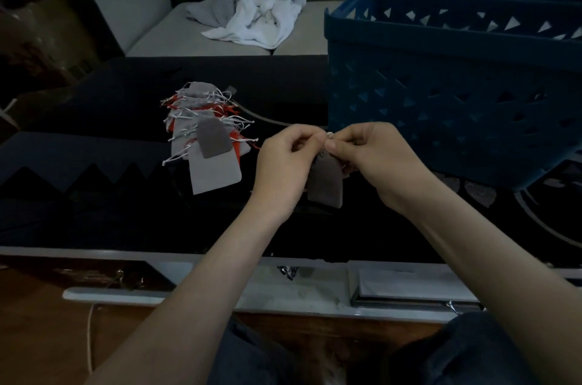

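Note:
A small dark grey drawstring pouch (325, 183) hangs between my two hands above the dark table (110, 221). My left hand (285, 164) and my right hand (374, 161) both pinch the pouch's white drawstrings at its top, fingers curled, fingertips almost touching. To the left lies a pile of several grey and orange drawstring pouches (206, 136), with a dark grey one on top and a larger light grey one at the front.
A large blue plastic basket (456, 95) stands on the table at the right, just behind my right hand. Behind the table is a light sofa (148, 10) with crumpled white and grey cloths (255, 16). The table's white front edge (220, 293) runs below my forearms.

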`<state>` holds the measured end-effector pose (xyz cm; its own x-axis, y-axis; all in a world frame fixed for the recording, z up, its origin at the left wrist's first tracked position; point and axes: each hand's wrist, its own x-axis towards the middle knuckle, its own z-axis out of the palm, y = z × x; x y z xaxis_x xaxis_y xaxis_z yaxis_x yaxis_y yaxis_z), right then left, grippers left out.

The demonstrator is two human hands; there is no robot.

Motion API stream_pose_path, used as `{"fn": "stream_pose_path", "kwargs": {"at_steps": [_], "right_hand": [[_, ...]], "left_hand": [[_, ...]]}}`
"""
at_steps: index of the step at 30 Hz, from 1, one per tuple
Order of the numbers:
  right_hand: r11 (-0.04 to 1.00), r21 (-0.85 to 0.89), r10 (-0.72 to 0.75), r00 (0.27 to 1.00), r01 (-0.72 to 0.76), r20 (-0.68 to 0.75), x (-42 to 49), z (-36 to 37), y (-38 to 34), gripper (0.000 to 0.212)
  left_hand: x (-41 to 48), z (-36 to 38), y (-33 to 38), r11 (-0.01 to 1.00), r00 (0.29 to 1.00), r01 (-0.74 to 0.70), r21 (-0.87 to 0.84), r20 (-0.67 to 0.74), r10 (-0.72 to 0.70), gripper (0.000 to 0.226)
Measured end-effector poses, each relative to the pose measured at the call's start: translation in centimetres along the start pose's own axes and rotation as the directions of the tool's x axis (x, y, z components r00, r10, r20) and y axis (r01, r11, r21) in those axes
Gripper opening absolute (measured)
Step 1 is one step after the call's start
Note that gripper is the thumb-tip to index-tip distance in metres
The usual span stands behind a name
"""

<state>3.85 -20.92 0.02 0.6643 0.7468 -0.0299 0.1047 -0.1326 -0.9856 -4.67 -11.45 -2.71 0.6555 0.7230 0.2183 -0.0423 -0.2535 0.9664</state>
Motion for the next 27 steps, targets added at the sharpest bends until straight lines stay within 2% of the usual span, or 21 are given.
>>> {"fn": "stream_pose_path", "kwargs": {"at_steps": [6, 10, 18, 27], "right_hand": [[0.996, -0.089, -0.042, 0.993, 0.033, -0.109, -0.2, 0.3, 0.2, 0.015], [0.990, -0.105, -0.113, 0.981, 0.097, -0.160, -0.4, 0.6, 0.2, 0.016], [0.982, 0.013, -0.183, 0.963, 0.189, -0.196, -0.9, 1.4, 0.1, 0.014], [0.985, 0.133, -0.089, 0.988, 0.106, -0.129, -0.5, 1.0, 0.0, 0.010]], "left_hand": [[-0.4, 0.6, 0.6, 0.942, 0.991, 0.128, -0.311, 0.003, -0.133, 0.015], [-0.4, 0.7, 0.8, 0.917, 0.991, 0.122, -0.380, -0.005, -0.134, 0.016], [-0.4, 0.4, 1.0, 0.961, 0.996, -0.019, -0.276, -0.084, -0.004, 0.018], [-0.4, 0.0, 0.8, 0.989, 0.998, -0.063, -0.132, -0.025, 0.060, 0.016]]}}
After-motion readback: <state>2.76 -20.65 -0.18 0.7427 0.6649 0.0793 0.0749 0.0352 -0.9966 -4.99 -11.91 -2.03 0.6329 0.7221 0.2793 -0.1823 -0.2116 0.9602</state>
